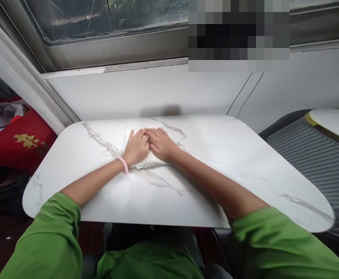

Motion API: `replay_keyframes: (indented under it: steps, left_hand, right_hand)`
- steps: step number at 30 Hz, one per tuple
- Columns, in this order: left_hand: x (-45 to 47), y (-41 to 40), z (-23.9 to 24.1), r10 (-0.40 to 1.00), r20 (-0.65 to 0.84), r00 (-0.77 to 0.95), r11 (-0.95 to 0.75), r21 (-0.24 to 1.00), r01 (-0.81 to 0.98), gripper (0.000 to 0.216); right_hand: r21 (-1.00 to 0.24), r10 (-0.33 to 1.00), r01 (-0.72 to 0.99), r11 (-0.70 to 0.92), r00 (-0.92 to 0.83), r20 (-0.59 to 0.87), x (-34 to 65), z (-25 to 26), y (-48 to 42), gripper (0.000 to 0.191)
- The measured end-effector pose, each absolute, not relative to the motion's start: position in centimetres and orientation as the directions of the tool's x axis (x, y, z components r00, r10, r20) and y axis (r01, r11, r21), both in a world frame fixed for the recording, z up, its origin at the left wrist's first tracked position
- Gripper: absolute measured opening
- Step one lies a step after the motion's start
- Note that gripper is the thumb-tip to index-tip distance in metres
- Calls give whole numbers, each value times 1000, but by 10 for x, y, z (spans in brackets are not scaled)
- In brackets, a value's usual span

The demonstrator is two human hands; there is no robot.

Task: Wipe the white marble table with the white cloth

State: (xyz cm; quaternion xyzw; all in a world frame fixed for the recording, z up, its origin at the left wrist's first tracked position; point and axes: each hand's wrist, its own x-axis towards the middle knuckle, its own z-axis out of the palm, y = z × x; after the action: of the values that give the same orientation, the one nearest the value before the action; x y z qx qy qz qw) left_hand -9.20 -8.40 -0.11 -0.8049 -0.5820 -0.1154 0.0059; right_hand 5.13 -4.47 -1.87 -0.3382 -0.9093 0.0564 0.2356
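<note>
Here, at the white marble-veined table (245, 174) under the window (114, 23), I lean in with both green sleeves (56, 232) at the table's near edge. Past the table's left end lies a red bag (24, 143) with gold lettering; past its right end, a grey ribbed panel (311, 155). A white cloth (148, 162) lies flat on the table just left of its middle, straight ahead of me. What shows of it runs lengthwise across the table, side to side, though my hands hide most of it. My left hand (137, 147) and right hand (161, 144) rest on top, palms down, fingers stretched out, side by side with thumbs touching, gripping nothing. Each hand covers its own half, so neither is nearer; the cloth is directly beneath them. A pink bead bracelet (123, 163) circles my left wrist at the cloth's near edge.
</note>
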Motion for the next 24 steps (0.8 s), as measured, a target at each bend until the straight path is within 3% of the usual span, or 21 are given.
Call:
replay_keyframes:
  steps: [10, 18, 24]
  left_hand:
    - [-133, 32, -3, 921, 223, 321, -351, 112, 930, 37]
    - [-129, 21, -5, 919, 236, 316, -342, 77, 936, 42]
    - [-114, -25, -5, 943, 192, 271, -285, 50, 957, 42]
  right_hand:
    - [-336, 757, 684, 647, -522, 394, 4, -21, 52, 42]
    - [-360, 729, 638, 681, -544, 415, 9, -27, 55, 34]
    - [-361, 709, 612, 704, -574, 409, 23, -28, 12, 43]
